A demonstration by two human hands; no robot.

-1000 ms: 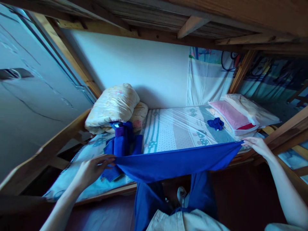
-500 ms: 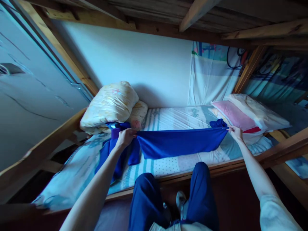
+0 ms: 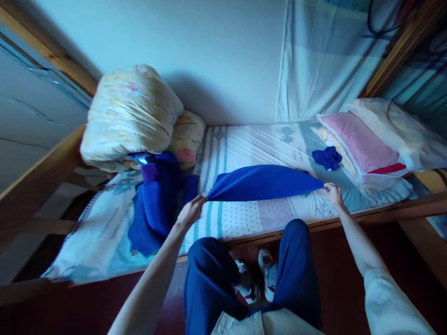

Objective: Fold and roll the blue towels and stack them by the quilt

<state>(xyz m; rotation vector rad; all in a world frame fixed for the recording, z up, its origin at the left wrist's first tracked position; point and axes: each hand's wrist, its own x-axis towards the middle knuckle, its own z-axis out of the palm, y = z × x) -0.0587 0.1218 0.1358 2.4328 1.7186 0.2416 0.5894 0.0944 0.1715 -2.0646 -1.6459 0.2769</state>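
Note:
A plain blue cloth (image 3: pixel 258 184) is stretched between my two hands over the middle of the bed. My left hand (image 3: pixel 192 209) pinches its left end, and my right hand (image 3: pixel 334 193) pinches the right end. The cloth bows away from me, its far edge curved. Left of my left hand lies a heap of blue clothing (image 3: pixel 157 204), with a purple part on top. A small crumpled blue cloth (image 3: pixel 327 158) rests beyond my right hand, beside the pillows.
A bulky yellowish quilt (image 3: pixel 129 116) sits at the bed's left end. At the right lie a pink pillow (image 3: pixel 361 139) and a whitish pillow (image 3: pixel 398 125). A wooden rail (image 3: pixel 405 207) runs along the front edge. My knees are close to the mattress (image 3: pixel 240 144).
The cloth hung down towards me from its upper edge; now it is swung up and away, billowing between my hands. My left hand has moved slightly lower. The view has tilted down.

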